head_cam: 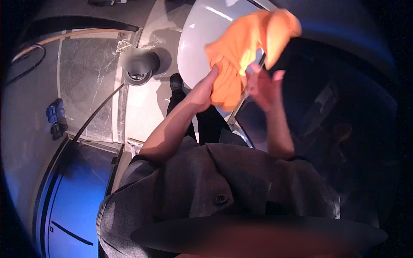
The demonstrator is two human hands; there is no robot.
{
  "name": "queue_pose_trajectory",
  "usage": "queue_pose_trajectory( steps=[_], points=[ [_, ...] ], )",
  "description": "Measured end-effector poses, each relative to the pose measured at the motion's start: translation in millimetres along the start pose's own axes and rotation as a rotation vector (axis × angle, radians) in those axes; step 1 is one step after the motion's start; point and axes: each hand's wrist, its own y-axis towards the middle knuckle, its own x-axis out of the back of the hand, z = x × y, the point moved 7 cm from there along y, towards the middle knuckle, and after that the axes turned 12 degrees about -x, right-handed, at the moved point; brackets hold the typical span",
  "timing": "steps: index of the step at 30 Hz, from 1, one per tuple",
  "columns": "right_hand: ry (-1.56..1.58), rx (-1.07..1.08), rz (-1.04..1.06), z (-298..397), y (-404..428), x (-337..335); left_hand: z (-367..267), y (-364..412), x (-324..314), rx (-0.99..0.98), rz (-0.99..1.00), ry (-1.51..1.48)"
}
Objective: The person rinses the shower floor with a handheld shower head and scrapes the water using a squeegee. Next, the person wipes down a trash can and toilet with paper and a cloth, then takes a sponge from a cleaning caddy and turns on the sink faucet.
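My left hand (204, 89) grips an orange cloth (237, 42), its thumb lying over the lower left part. The cloth hangs in loose folds, and its upper right end is blurred. Beside the cloth's lower right side is my right hand (266, 86), blurred, with thumb and fingers spread. Nothing clear shows in that hand; whether its fingertips touch the cloth cannot be made out. Behind and below the cloth is a glossy white fixture with a rounded edge (195, 42), partly hidden by the cloth and my left hand.
A round dark bin (137, 77) stands on the pale floor (142, 113), left of my shoe (176, 82). Farther left are a grey veined panel (87, 90) and a blue-lit door (77, 200) with a dark bar handle. A dark glossy surface (322, 106) lies right of my right arm.
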Motion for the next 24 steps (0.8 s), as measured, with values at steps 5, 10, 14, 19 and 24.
queue_pose_trajectory(
  steps=[5, 10, 14, 19, 24],
  points=[
    [-0.185, -0.066, -0.318, -46, 13, 34, 66, -39, -5, 0.382, -0.069, -0.144],
    [-0.252, 0.118, -0.348, -45, -28, -17, 74, -41, 2, 0.408, 0.017, -0.223],
    [-0.636, -0.073, -0.556, -62, -68, -10, 72, -48, 10, 0.328, -0.027, -0.195],
    [-1.057, 0.192, -0.780, -43, -121, -3, 54, -70, -5, 0.228, -0.034, -0.245],
    [-0.647, 0.480, -0.745, -12, -169, -25, 33, -92, -2, 0.189, -0.064, -0.277]
  ],
)
